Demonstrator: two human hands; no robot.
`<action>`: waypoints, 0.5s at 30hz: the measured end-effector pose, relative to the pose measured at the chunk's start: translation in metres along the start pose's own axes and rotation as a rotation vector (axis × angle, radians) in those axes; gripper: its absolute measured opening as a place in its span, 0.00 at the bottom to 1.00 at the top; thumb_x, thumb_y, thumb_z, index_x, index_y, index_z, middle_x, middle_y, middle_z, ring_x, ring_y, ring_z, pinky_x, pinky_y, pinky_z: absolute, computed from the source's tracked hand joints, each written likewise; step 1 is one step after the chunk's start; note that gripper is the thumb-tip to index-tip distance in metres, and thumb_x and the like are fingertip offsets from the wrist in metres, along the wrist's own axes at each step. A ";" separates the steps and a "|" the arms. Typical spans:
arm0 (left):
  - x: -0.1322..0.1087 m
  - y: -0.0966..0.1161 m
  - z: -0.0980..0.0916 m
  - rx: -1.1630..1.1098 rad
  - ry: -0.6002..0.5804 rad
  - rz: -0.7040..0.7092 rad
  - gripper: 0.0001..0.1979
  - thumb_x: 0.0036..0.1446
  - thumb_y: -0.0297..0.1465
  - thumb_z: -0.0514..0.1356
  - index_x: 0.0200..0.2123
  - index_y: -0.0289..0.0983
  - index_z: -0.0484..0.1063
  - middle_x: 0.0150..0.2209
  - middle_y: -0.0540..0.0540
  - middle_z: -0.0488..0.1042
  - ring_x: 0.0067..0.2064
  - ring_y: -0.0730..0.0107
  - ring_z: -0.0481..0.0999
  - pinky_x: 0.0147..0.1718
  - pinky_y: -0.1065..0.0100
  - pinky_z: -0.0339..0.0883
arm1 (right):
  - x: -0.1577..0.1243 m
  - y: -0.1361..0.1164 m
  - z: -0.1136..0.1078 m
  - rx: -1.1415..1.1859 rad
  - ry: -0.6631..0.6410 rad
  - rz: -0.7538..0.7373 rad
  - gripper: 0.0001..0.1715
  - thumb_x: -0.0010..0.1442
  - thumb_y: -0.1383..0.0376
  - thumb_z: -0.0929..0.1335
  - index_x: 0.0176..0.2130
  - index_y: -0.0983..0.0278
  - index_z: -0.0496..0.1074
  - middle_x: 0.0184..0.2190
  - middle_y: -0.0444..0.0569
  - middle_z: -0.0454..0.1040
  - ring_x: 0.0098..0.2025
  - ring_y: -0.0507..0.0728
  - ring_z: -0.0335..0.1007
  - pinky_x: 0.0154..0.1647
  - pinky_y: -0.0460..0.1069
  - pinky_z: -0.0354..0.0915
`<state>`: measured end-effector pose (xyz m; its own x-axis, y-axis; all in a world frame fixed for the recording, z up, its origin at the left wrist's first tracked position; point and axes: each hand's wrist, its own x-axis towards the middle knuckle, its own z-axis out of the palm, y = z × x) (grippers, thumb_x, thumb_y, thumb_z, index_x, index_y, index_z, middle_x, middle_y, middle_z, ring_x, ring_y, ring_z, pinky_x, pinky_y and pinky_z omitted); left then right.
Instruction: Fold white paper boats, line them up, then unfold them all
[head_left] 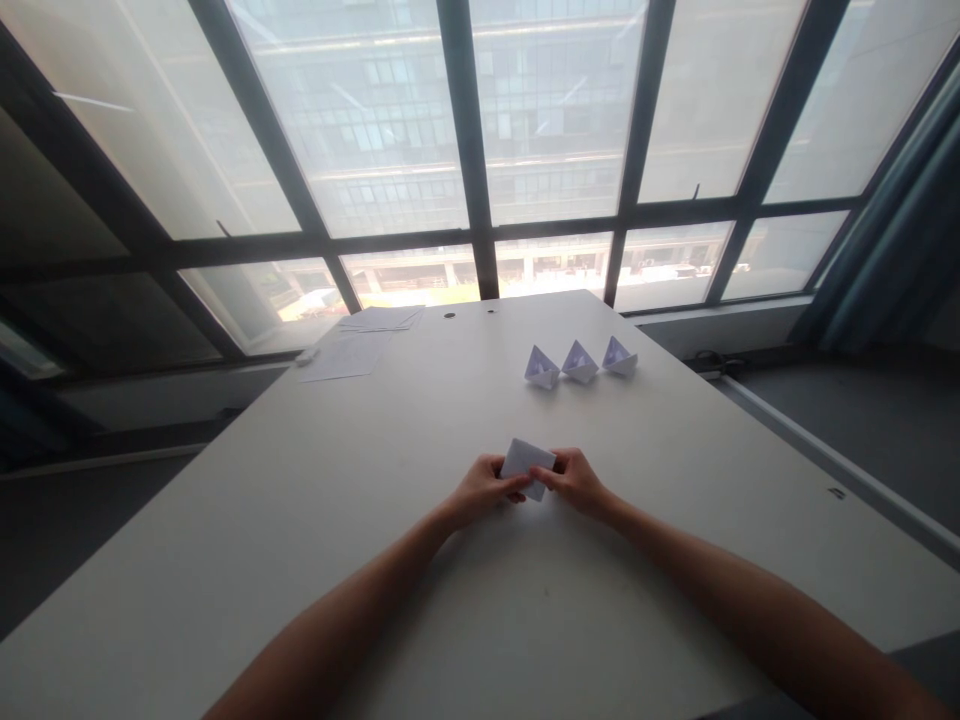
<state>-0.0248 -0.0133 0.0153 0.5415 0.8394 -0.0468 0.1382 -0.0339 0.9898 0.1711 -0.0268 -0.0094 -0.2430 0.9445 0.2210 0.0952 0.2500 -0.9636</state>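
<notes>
A small folded piece of white paper (526,458) is held a little above the table, its flat face towards me. My left hand (486,487) grips its left side, the thumb lying across the lower front. From the right, my right hand (574,480) pinches it, with the thumb pressed on the front near the middle. The fingers behind the paper are partly hidden. Beyond my hands, to the right, three folded paper boats (541,368) stand in a slanting row, each with a pointed peak.
White sheets of paper (341,358) lie at the table's far left, beside a small white object (307,356). The white table (315,520) reaches towards large windows. A dark mark (836,493) is near its right edge. A blue curtain (877,220) hangs at right.
</notes>
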 end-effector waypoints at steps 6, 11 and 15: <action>0.006 -0.007 -0.001 -0.062 0.157 0.002 0.24 0.52 0.48 0.65 0.33 0.29 0.77 0.28 0.42 0.78 0.29 0.66 0.77 0.31 0.68 0.70 | 0.001 -0.001 -0.001 0.036 0.132 -0.002 0.20 0.55 0.55 0.70 0.22 0.67 0.67 0.18 0.41 0.62 0.22 0.49 0.55 0.21 0.44 0.50; 0.007 -0.008 -0.002 -0.081 0.188 0.029 0.26 0.54 0.50 0.62 0.32 0.29 0.77 0.25 0.41 0.77 0.27 0.66 0.76 0.29 0.68 0.69 | 0.002 0.001 -0.003 0.055 0.134 0.009 0.20 0.55 0.54 0.70 0.22 0.67 0.67 0.17 0.41 0.62 0.22 0.49 0.55 0.21 0.44 0.50; 0.006 -0.008 -0.003 -0.078 0.134 0.065 0.23 0.54 0.47 0.64 0.34 0.29 0.77 0.29 0.42 0.77 0.31 0.65 0.76 0.32 0.68 0.69 | 0.002 0.001 -0.005 0.016 0.063 0.032 0.19 0.55 0.55 0.70 0.24 0.68 0.70 0.18 0.42 0.65 0.21 0.50 0.58 0.22 0.44 0.53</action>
<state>-0.0249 -0.0062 0.0075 0.4307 0.9020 0.0313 0.0388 -0.0531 0.9978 0.1757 -0.0237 -0.0091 -0.1791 0.9637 0.1982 0.0860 0.2160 -0.9726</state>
